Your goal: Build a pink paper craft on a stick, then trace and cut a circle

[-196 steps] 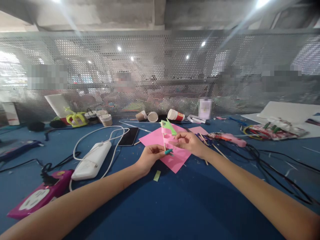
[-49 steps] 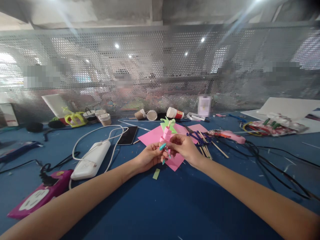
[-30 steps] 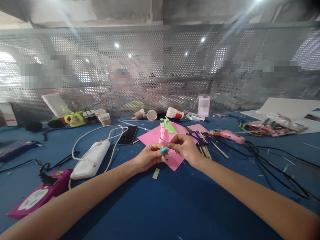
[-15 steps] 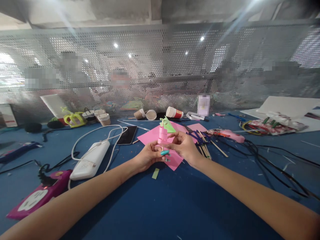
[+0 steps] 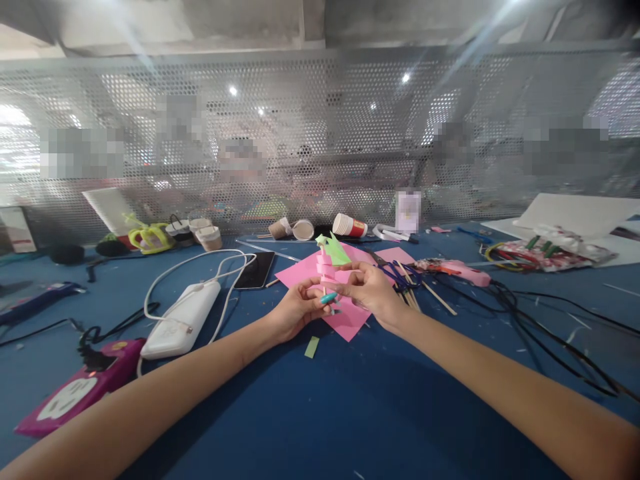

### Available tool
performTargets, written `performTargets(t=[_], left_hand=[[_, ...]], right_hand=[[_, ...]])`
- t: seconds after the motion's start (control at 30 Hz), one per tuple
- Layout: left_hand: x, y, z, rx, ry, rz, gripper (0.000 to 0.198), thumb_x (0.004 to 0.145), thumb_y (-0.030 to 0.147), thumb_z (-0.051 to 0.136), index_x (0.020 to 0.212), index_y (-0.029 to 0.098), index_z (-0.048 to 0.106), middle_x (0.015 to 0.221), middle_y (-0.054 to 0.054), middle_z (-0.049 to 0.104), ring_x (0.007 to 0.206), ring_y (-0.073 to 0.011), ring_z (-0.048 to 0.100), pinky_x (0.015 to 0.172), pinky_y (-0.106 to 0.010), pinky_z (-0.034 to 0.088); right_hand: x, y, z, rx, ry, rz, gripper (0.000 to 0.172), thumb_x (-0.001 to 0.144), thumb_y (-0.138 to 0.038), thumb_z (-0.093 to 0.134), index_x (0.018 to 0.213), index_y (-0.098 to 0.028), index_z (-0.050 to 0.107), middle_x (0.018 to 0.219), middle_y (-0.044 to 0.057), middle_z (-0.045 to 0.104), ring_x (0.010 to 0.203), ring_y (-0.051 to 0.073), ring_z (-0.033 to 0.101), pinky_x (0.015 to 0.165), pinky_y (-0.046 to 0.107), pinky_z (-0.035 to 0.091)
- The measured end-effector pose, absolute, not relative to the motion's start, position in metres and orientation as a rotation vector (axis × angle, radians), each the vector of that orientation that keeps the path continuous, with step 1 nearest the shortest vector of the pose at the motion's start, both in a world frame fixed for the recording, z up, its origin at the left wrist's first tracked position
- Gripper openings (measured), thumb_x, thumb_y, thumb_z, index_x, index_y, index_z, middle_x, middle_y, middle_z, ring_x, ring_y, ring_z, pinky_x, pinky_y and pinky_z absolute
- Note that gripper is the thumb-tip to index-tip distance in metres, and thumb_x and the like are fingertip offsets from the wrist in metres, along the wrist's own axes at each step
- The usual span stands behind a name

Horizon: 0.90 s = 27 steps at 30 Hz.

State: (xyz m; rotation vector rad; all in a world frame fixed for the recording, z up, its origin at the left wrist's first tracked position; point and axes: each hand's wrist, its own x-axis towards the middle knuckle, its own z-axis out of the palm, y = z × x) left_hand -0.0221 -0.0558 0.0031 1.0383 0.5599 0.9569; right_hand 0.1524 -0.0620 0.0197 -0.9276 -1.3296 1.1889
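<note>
With the left hand's fingers pinching the stick over the sheet, the right hand grips the strip wrapped round it, and any slackening could uncoil it!

The head camera looked forward and down across the blue table from close over its near side, facing the perforated screen along the far edge, and took in the ceiling.

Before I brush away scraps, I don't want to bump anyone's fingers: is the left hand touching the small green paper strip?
Apart. The head view shows blue table between the left hand and the green paper strip.
</note>
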Motion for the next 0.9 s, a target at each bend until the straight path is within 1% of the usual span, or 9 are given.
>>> performTargets(t=[0.1, 0.23, 0.4, 0.63, 0.77, 0.9], left_hand=[[-0.023, -0.054, 0.002, 1.025, 0.561, 0.964, 0.049, 0.058, 0.013, 0.084, 0.098, 0.013, 0.056, 0.07, -0.001, 0.069, 0.055, -0.0109, 0.065, 0.07, -0.028, 0.056], [-0.023, -0.054, 0.002, 1.017, 0.566, 0.977, 0.048, 0.058, 0.011, 0.083, 0.1, 0.011, 0.058, 0.069, -0.002, 0.069, 0.056, -0.0111, 0.065, 0.073, -0.029, 0.056], [-0.022, -0.053, 0.003, 0.983, 0.574, 0.998, 0.043, 0.059, 0.01, 0.082, 0.097, 0.011, 0.061, 0.069, -0.002, 0.069, 0.056, -0.0105, 0.065, 0.072, -0.027, 0.056], [-0.024, -0.05, 0.001, 0.92, 0.567, 1.044, 0.033, 0.065, 0.002, 0.075, 0.095, 0.009, 0.061, 0.071, -0.003, 0.069, 0.057, -0.0103, 0.066, 0.07, -0.023, 0.057], [-0.023, -0.049, 0.002, 0.907, 0.569, 1.028, 0.034, 0.067, 0.0, 0.073, 0.097, 0.01, 0.06, 0.072, -0.003, 0.069, 0.056, -0.0106, 0.066, 0.067, -0.023, 0.058], [-0.023, -0.049, 0.002, 0.917, 0.573, 1.036, 0.034, 0.066, 0.0, 0.073, 0.096, 0.01, 0.06, 0.071, -0.003, 0.069, 0.056, -0.011, 0.066, 0.066, -0.023, 0.058]], right_hand=[[0.153, -0.062, 0.022, -0.882, -1.326, 1.269, 0.055, 0.049, -0.04, 0.086, 0.091, -0.018, 0.057, 0.049, -0.009, 0.047, 0.038, 0.006, 0.038, 0.035, 0.023, 0.024], [0.154, -0.062, 0.024, -0.864, -1.339, 1.368, 0.053, 0.05, -0.039, 0.086, 0.089, -0.017, 0.057, 0.051, -0.007, 0.05, 0.039, 0.005, 0.035, 0.035, 0.022, 0.023], [0.159, -0.059, 0.024, -0.866, -1.319, 1.328, 0.049, 0.055, -0.039, 0.084, 0.09, -0.017, 0.057, 0.051, -0.009, 0.044, 0.039, 0.004, 0.035, 0.036, 0.022, 0.022], [0.164, -0.057, 0.026, -0.752, -1.322, 1.393, 0.048, 0.057, -0.033, 0.084, 0.095, -0.021, 0.058, 0.053, -0.01, 0.04, 0.039, 0.004, 0.028, 0.037, 0.023, 0.019], [0.166, -0.052, 0.021, -0.697, -1.323, 1.494, 0.043, 0.062, -0.033, 0.082, 0.098, -0.021, 0.061, 0.053, -0.01, 0.039, 0.039, 0.003, 0.025, 0.037, 0.023, 0.015], [0.167, -0.051, 0.018, -0.706, -1.357, 1.553, 0.043, 0.065, -0.034, 0.08, 0.102, -0.022, 0.063, 0.054, -0.008, 0.038, 0.041, 0.004, 0.027, 0.038, 0.023, 0.012]])
